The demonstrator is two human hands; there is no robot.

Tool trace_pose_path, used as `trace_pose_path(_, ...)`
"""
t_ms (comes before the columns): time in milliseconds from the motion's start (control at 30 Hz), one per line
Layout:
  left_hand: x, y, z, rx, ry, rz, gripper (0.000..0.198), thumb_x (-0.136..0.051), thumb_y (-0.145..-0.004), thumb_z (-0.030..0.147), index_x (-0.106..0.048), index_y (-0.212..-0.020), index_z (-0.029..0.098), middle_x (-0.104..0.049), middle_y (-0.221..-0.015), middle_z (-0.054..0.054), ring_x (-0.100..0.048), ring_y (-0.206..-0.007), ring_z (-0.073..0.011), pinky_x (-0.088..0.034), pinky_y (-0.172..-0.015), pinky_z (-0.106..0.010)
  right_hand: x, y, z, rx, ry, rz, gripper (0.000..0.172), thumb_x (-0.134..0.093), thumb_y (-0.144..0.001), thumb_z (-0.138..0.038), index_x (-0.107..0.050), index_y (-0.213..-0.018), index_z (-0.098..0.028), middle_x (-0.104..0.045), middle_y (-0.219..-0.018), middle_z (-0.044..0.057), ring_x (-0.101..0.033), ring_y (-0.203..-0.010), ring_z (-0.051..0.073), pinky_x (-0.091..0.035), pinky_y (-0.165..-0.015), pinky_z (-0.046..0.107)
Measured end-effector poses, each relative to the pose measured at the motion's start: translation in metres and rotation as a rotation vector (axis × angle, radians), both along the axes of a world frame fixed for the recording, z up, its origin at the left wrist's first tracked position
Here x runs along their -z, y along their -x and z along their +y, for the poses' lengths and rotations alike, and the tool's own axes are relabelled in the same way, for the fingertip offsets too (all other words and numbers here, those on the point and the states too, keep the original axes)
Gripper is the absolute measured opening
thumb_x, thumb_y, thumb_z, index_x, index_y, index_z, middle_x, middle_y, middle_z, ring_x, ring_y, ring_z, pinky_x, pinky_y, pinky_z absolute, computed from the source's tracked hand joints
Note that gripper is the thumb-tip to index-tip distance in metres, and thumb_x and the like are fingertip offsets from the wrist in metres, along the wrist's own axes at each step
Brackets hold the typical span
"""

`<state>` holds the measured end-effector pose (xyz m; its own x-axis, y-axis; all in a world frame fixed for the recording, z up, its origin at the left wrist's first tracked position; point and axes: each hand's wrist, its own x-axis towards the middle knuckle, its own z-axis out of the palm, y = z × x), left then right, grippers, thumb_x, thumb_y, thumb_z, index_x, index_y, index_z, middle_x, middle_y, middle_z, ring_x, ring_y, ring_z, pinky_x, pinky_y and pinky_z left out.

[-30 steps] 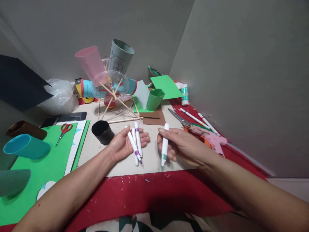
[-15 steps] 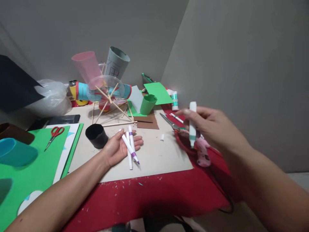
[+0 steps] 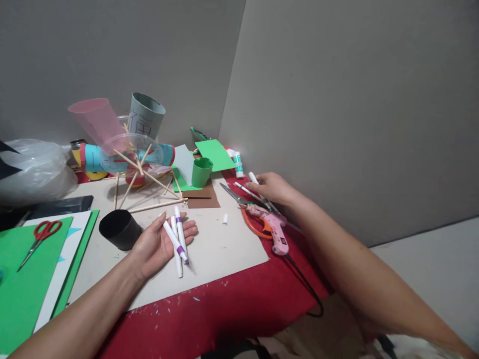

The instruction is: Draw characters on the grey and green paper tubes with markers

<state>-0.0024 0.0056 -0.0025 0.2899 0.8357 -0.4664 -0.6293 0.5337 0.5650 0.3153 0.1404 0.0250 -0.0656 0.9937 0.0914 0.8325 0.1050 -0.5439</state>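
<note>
My left hand (image 3: 157,244) lies palm up over the beige board, its fingers stretched out. Three white markers (image 3: 173,238) rest across the palm and fingers, two of them with purple bands. At the right edge of the board my right hand (image 3: 275,187) is closed around a white marker (image 3: 253,177), its lower part mostly hidden. Just beside that hand lies a thin white marker with a blue band (image 3: 245,190). A pink glue gun (image 3: 280,239) and orange-handled scissors (image 3: 234,194) lie close to it. Left of my left hand is a black paper cup (image 3: 119,229).
A stick-built wheel model (image 3: 138,164) carrying paper cups stands at the back. Near it are a green paper cup (image 3: 202,172) and a glue stick (image 3: 238,165). Red scissors (image 3: 39,239) lie on green sheets (image 3: 33,294) at left. A cord trails from the glue gun.
My right hand has carried the green-tipped marker down to the table's right side, among the other items. The view has turned right; the markers remain on my left palm.
</note>
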Motion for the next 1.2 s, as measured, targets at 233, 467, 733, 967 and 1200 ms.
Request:
trace_pose_path(233, 0.001, 0.000, 0.001, 0.006, 0.000, -0.017, 0.046, -0.032, -0.106, 0.038, -0.059, -0.123, 0.005, -0.071, -0.116, -0.024, -0.072, -0.106, -0.0321, -0.056, -0.095, -0.043, -0.015, 0.038, -0.038, -0.240, 0.149, -0.015, 0.029, -0.064, -0.086, -0.041, -0.060, -0.065, -0.021, -0.059, -0.058, -0.002, -0.047, -0.050, 0.011, -0.034, -0.050, 0.026)
trace_pose_path(467, 0.004, 0.001, 0.001, 0.002, 0.005, -0.025, 0.046, -0.032, -0.106, 0.037, -0.057, -0.126, 0.004, -0.070, -0.117, -0.024, -0.072, -0.106, -0.0320, -0.056, -0.095, -0.044, -0.027, 0.026, -0.024, -0.079, 0.150, -0.233, 0.039, -0.050, -0.098, -0.045, -0.065, -0.075, -0.017, -0.061, -0.066, 0.001, -0.055, -0.060, 0.014, -0.038, -0.057, 0.027)
trace_pose_path(733, 0.004, 0.000, 0.001, 0.001, -0.005, -0.023, 0.045, -0.032, -0.106, 0.036, -0.055, -0.127, 0.003, -0.069, -0.115, -0.025, -0.073, -0.103, -0.0321, -0.056, -0.094, -0.043, -0.010, 0.015, 0.006, 0.051, 0.285, -0.512, 0.033, -0.061, -0.098, -0.041, -0.063, -0.121, -0.018, -0.065, -0.122, 0.008, -0.066, -0.104, 0.021, -0.057, -0.089, 0.042)
trace_pose_path(967, 0.005, 0.000, 0.000, 0.022, -0.004, -0.034, 0.045, -0.032, -0.106, 0.038, -0.056, -0.125, 0.005, -0.070, -0.112, -0.022, -0.073, -0.100, -0.0305, -0.055, -0.092, -0.041, 0.006, 0.018, 0.008, 0.020, 0.292, -0.625, 0.034, -0.061, -0.097, -0.039, -0.061, -0.124, -0.019, -0.064, -0.126, 0.009, -0.065, -0.107, 0.022, -0.057, -0.092, 0.044)
trace_pose_path(1200, 0.003, -0.014, -0.008, -0.101, -0.006, 0.045, 0.041, -0.033, -0.105, 0.035, -0.059, -0.115, 0.005, -0.070, -0.100, -0.020, -0.073, -0.083, -0.0244, -0.055, -0.082, -0.037, -0.013, 0.027, -0.017, -0.005, 0.056, -0.673, 0.042, -0.037, -0.104, -0.044, -0.066, -0.114, -0.016, -0.073, -0.104, 0.015, -0.071, -0.087, 0.023, -0.049, -0.063, 0.030)
